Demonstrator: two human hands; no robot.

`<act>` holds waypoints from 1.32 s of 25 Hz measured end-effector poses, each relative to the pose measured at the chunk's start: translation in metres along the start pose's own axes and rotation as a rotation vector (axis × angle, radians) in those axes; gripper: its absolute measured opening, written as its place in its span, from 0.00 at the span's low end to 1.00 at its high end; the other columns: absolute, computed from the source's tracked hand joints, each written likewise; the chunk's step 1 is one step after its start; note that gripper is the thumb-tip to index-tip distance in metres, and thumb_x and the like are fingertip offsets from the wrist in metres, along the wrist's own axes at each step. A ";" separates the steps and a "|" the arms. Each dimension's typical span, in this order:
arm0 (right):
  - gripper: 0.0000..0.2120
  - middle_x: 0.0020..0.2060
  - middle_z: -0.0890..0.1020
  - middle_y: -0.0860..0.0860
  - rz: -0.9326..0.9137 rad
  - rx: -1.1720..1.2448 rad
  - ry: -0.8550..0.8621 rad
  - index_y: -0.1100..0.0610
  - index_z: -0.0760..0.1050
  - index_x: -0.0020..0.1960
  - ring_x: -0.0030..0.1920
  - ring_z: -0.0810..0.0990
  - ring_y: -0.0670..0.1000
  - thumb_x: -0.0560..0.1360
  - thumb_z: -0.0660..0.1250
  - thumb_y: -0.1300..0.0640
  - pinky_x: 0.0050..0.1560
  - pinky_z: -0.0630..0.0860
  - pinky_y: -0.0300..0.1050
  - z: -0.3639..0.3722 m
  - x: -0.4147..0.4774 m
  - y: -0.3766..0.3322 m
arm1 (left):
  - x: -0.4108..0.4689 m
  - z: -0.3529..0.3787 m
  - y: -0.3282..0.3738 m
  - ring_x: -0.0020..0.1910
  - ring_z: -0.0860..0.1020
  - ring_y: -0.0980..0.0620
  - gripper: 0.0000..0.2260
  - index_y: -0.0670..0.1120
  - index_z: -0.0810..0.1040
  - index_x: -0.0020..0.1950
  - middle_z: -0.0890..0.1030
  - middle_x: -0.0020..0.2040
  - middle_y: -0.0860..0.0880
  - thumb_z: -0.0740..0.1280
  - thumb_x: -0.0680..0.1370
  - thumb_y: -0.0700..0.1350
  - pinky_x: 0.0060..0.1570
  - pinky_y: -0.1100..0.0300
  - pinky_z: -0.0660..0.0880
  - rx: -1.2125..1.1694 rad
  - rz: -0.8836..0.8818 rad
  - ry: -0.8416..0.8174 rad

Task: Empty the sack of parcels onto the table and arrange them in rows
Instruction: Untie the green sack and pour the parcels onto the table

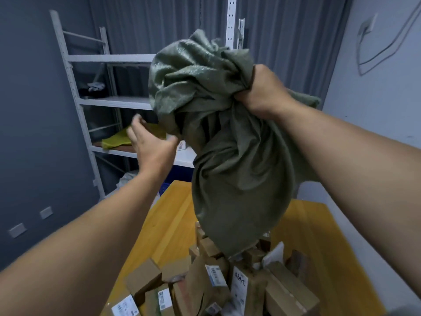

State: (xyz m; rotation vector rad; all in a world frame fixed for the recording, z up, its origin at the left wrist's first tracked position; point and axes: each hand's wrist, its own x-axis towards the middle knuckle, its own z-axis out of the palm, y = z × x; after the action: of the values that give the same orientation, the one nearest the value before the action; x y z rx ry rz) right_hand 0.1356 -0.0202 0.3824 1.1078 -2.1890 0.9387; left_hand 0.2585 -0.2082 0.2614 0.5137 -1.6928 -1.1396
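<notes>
Overhead, a green woven sack (230,156) hangs above a wooden table (173,224), held up by a person with bare forearms. The right grip (262,92) is clamped tight on a bunched fold of the sack near its top, fingers curled into the fabric. The left grip (152,144) is apart, fingers spread and relaxed, raised just beside the sack's left flank; whether the thumb touches the cloth cannot be told. The sack droops crumpled and slack, and its lower end meets the top of a heap of parcels (227,283) on the near part of the table. The parcels are mostly brown cardboard boxes with white printed labels, lying tilted and jumbled against one another, not in rows; one white label carries handwritten digits. The far end of the table shows bare yellow wood. Behind, a white metal shelving rack (75,94) stands against a grey wall, with a yellow-green cloth (114,140) on one shelf and dark bundled items on the shelf above. Grey curtains (291,42) cover the back of the room, a cable (373,49) loops across the wall at right, and wall sockets (17,230) sit low at left
</notes>
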 end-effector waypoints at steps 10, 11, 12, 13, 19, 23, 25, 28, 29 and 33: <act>0.09 0.42 0.83 0.41 -0.087 0.036 -0.361 0.47 0.77 0.44 0.49 0.82 0.45 0.71 0.69 0.61 0.55 0.80 0.49 0.104 -0.004 -0.023 | 0.059 -0.021 -0.049 0.60 0.78 0.39 0.32 0.53 0.67 0.74 0.80 0.63 0.46 0.72 0.71 0.53 0.52 0.46 0.77 0.432 0.499 -0.376; 0.10 0.45 0.83 0.42 -0.095 0.065 -0.341 0.47 0.77 0.47 0.51 0.82 0.46 0.70 0.69 0.60 0.56 0.79 0.50 0.117 -0.005 -0.026 | 0.063 -0.022 -0.064 0.56 0.79 0.39 0.22 0.53 0.75 0.64 0.83 0.57 0.45 0.69 0.71 0.52 0.48 0.48 0.77 0.420 0.441 -0.345; 0.14 0.49 0.83 0.44 -0.083 0.084 -0.329 0.48 0.77 0.53 0.53 0.81 0.47 0.69 0.72 0.58 0.57 0.78 0.50 0.127 -0.007 -0.027 | 0.065 -0.024 -0.074 0.53 0.80 0.39 0.15 0.51 0.79 0.56 0.84 0.53 0.44 0.66 0.70 0.51 0.45 0.50 0.76 0.370 0.379 -0.304; 0.22 0.54 0.83 0.45 -0.043 0.088 -0.349 0.49 0.75 0.60 0.56 0.81 0.48 0.68 0.75 0.54 0.60 0.77 0.50 0.136 -0.009 -0.025 | 0.067 -0.025 -0.084 0.51 0.80 0.39 0.12 0.49 0.80 0.50 0.84 0.50 0.43 0.64 0.70 0.49 0.44 0.51 0.74 0.304 0.307 -0.260; 0.60 0.73 0.71 0.45 0.163 -0.059 -0.641 0.44 0.55 0.78 0.71 0.70 0.49 0.54 0.79 0.29 0.72 0.68 0.51 0.183 -0.055 0.020 | 0.086 -0.031 -0.109 0.49 0.80 0.48 0.06 0.48 0.80 0.52 0.83 0.49 0.49 0.66 0.76 0.44 0.51 0.55 0.78 -0.054 -0.107 -0.077; 0.45 0.64 0.77 0.47 0.325 0.175 -0.524 0.51 0.63 0.75 0.65 0.75 0.48 0.64 0.82 0.49 0.66 0.73 0.47 0.222 -0.073 0.022 | 0.083 -0.029 -0.104 0.46 0.77 0.56 0.08 0.49 0.78 0.59 0.80 0.47 0.56 0.64 0.81 0.42 0.40 0.72 0.73 -0.280 -0.279 -0.033; 0.21 0.55 0.83 0.50 0.387 0.278 -0.276 0.55 0.77 0.63 0.57 0.80 0.47 0.71 0.74 0.57 0.59 0.78 0.51 0.238 -0.066 0.029 | 0.080 -0.032 -0.107 0.51 0.79 0.55 0.10 0.48 0.77 0.62 0.80 0.52 0.55 0.64 0.81 0.42 0.46 0.69 0.73 -0.318 -0.256 -0.046; 0.09 0.48 0.86 0.54 0.590 0.487 0.002 0.55 0.82 0.52 0.50 0.82 0.50 0.74 0.68 0.56 0.56 0.81 0.59 0.241 -0.043 0.027 | 0.082 -0.034 -0.115 0.51 0.77 0.63 0.15 0.51 0.76 0.67 0.80 0.55 0.57 0.66 0.80 0.45 0.49 0.72 0.73 -0.209 -0.137 -0.110; 0.09 0.48 0.86 0.54 0.636 0.588 0.056 0.54 0.82 0.52 0.50 0.83 0.51 0.74 0.68 0.55 0.56 0.81 0.61 0.238 -0.033 0.020 | 0.085 -0.032 -0.116 0.53 0.76 0.62 0.16 0.52 0.75 0.67 0.79 0.56 0.56 0.67 0.79 0.48 0.52 0.70 0.73 -0.153 -0.135 -0.132; 0.09 0.48 0.86 0.55 0.494 0.835 0.293 0.57 0.82 0.52 0.54 0.84 0.56 0.74 0.67 0.58 0.58 0.81 0.58 0.228 0.019 -0.017 | 0.096 -0.020 -0.112 0.58 0.81 0.52 0.25 0.52 0.78 0.63 0.83 0.59 0.52 0.80 0.68 0.48 0.60 0.53 0.77 -0.191 -0.189 -0.367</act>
State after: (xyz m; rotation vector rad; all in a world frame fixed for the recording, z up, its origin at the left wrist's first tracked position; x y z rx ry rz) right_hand 0.1102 -0.2107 0.2570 0.6523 -1.8642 2.2044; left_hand 0.2171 -0.3429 0.2134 0.3648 -1.8453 -1.5928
